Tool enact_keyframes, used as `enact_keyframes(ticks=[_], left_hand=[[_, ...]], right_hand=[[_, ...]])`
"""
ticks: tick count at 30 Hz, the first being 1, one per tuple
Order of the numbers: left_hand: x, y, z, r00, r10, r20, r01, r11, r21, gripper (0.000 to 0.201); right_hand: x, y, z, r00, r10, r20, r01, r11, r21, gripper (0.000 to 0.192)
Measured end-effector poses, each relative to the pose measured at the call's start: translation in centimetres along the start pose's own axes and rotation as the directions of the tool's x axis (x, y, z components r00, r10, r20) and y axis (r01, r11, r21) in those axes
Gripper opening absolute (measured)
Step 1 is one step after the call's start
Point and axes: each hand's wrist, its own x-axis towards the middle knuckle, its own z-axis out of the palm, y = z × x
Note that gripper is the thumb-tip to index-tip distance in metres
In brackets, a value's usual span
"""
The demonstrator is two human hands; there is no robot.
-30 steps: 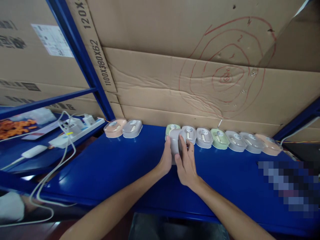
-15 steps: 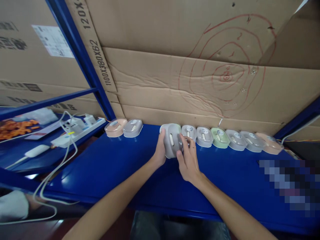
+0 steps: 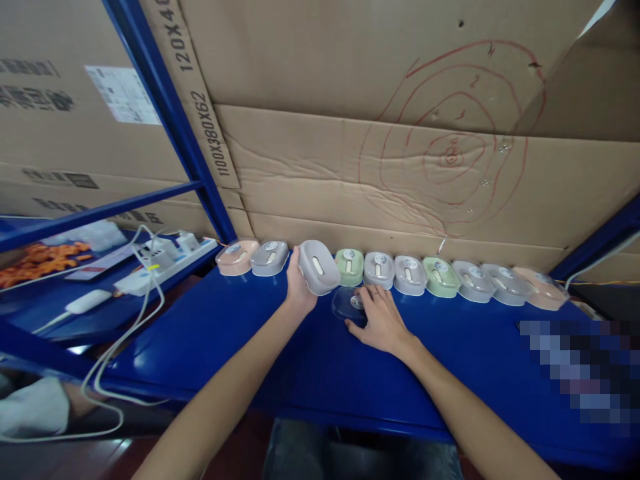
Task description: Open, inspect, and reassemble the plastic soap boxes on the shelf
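Observation:
My left hand grips a grey rounded plastic box by its left side. The box is lidless and tilted above the table, with a pale oblong piece in its middle. Lower and to the right, a clear plastic lid with a round sticker is at the table top. My right hand has its fingers closed on the lid's right edge, partly covering it. Just behind stands a green box under a clear lid.
Several lidded boxes, grey, green and pink, line the back of the blue table against cardboard. On the left are a power strip, white cables and a blue frame post. Another person's sleeve shows lower left.
The clear lid has come off the grey box. My left hand has moved left with the box, and my right hand has lowered the lid toward the table. The green box behind is uncovered to view.

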Motion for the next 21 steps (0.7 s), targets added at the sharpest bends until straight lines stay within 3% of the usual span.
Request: enact_keyframes(ticks=[3, 7, 11, 14, 16, 21], left_hand=[[0.1, 0.0, -0.1, 1.0, 0.007, -0.016, -0.007, 1.0, 0.015, 0.054], [0.0, 0.3, 0.1, 0.999, 0.03, -0.045, -0.03, 1.0, -0.002, 0.052], [-0.4, -0.2, 0.3, 0.996, 0.058, -0.062, -0.057, 0.998, 0.023, 0.05], [-1.1, -1.6, 0.5, 0.991, 0.093, -0.094, -0.083, 0.991, 0.103, 0.041], [-1.9, -2.9, 0.5, 0.995, 0.093, -0.047, -0.085, 0.984, 0.159, 0.038], [-3.9, -5.8, 0.1, 0.966, 0.079, 0.248, -0.148, 0.95, 0.275, 0.047]], right_hand=[[0.0, 0.0, -0.1, 0.999, 0.032, -0.013, -0.031, 0.999, 0.021, 0.062], [0.1, 0.4, -0.2, 0.987, 0.126, -0.097, -0.101, 0.97, 0.223, 0.062], [0.3, 0.7, 0.2, 0.942, 0.303, -0.146, -0.192, 0.84, 0.508, 0.064], [0.2, 0.4, 0.7, 0.908, 0.375, -0.185, -0.187, 0.76, 0.622, 0.073], [0.1, 0.0, 1.0, 0.912, 0.354, -0.205, -0.156, 0.764, 0.627, 0.077], [-0.5, -1.1, 1.3, 0.951, 0.265, -0.161, -0.135, 0.82, 0.556, 0.081]])
